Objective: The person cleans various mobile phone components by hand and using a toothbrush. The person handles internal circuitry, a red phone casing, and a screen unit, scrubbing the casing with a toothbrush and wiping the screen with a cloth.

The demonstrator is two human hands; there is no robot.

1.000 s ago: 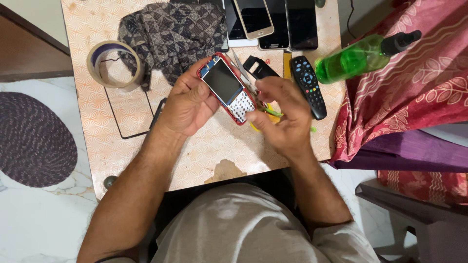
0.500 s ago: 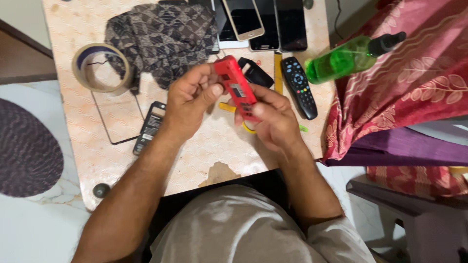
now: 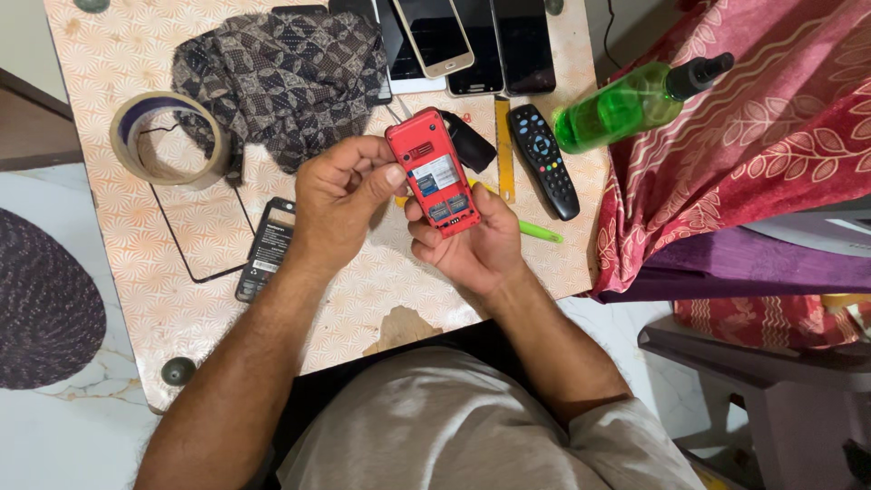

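Both hands hold a small red plastic phone (image 3: 433,172) above the patterned tabletop (image 3: 136,272), its back cover off and the flat battery bay showing. The right hand (image 3: 467,245) cradles its lower end, fingers closed around it; the left hand (image 3: 340,195) pinches its side. A crumpled patterned cloth (image 3: 281,77) lies behind, a glossy tape roll (image 3: 168,136) to the left.

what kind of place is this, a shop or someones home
Most likely a home corner used for phone repair. An opened red phone is held in both hands over a small patterned table, several smartphones lie in a row, and draped floral cloth sits alongside.
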